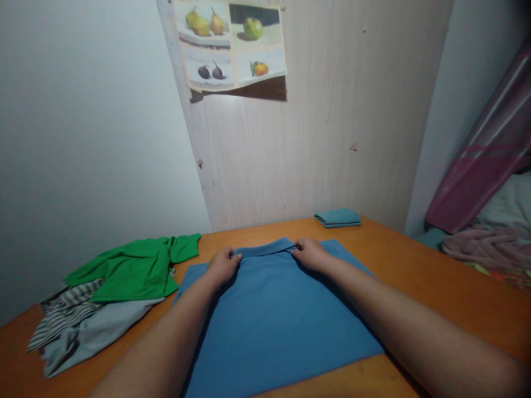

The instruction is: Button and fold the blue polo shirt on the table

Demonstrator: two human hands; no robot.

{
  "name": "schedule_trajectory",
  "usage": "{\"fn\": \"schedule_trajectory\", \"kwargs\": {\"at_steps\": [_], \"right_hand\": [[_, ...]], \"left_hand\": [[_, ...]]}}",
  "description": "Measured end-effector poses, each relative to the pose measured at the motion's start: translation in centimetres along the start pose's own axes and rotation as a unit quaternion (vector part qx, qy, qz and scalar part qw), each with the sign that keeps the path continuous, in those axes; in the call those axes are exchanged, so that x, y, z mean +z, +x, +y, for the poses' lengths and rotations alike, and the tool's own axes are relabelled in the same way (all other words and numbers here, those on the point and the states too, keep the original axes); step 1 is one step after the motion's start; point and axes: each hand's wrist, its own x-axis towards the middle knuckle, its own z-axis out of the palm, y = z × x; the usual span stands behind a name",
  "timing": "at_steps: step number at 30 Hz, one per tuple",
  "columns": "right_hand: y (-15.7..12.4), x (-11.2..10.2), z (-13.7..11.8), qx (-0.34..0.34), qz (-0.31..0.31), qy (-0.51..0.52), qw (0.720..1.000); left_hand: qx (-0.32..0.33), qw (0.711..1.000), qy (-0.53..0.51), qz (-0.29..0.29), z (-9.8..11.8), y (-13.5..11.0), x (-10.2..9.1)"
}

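Observation:
A blue collared shirt (pixel 282 320) lies spread flat on the orange-brown table, its collar toward the wall and its hem toward me. My left hand (pixel 224 266) pinches the left end of the collar (pixel 265 249). At the collar's right end, my right hand (pixel 310 254) has its fingers closed on the fabric. Both forearms reach across the shirt and cover parts of its sides. Parts of the sleeves show beyond each hand.
On the left, a green T-shirt (pixel 136 268) lies over a striped garment (pixel 68 309) and a grey garment (pixel 99 329). A folded blue-green cloth (pixel 338 217) rests at the table's (pixel 440 293) back edge. Fruit pictures (pixel 232 44) hang on the wall; bedding (pixel 477 246) is at right.

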Motion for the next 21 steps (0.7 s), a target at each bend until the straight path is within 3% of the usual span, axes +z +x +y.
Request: {"fn": "schedule_trajectory", "kwargs": {"at_steps": [8, 13, 17, 21], "right_hand": [[0.4, 0.6, 0.0, 0.064, 0.018, 0.071, 0.995], [0.2, 1.5, 0.7, 0.086, 0.079, 0.137, 0.984], [-0.6, 1.4, 0.7, 0.035, 0.107, 0.1, 0.989], [-1.9, 0.6, -0.6, -0.038, 0.116, 0.016, 0.992]], "left_hand": [[-0.008, 0.999, 0.03, 0.021, 1.2, 0.6, -0.6], [-0.007, 0.997, 0.056, 0.048, 1.5, -0.2, 0.0], [0.021, 0.993, 0.079, 0.086, 2.3, -1.3, -0.2], [0.138, 0.981, 0.107, 0.081, 3.7, -2.6, -0.7]]}}
